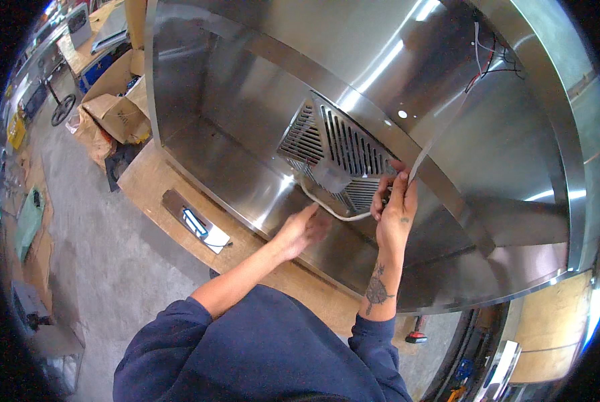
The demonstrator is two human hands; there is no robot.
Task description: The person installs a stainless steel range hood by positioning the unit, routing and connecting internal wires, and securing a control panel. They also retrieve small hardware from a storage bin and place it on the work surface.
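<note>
Far to the left of the left hand's (297, 236) fingers, a green cloth (29, 224) lies low by the floor (106, 261). Up and left of those fingers, well apart from them, an open cardboard box (116, 115) stands with brown paper in it. Nearer, still to their left, the wooden bench (146, 179) carries a flat metal piece (214, 236) with a shiny end. The left fingers themselves are blurred; they look loosely curled just beside the white cable (343, 216), and I cannot tell whether they touch it. Above them, a slotted metal box (353, 144) sits inside the large steel shell (240, 94), whose walls reach around both hands. The cable comes from under the slotted box, dips between the two hands and runs to the right hand (395, 208). The right fingers are bent and pinch the cable beside the box's right corner; past them it rises up and to the right. Below the right fingers, beyond the shell's edge, is a red-and-black tool (416, 335). High to their right, thin red, black and white wires (485, 70) hang against the steel.
</note>
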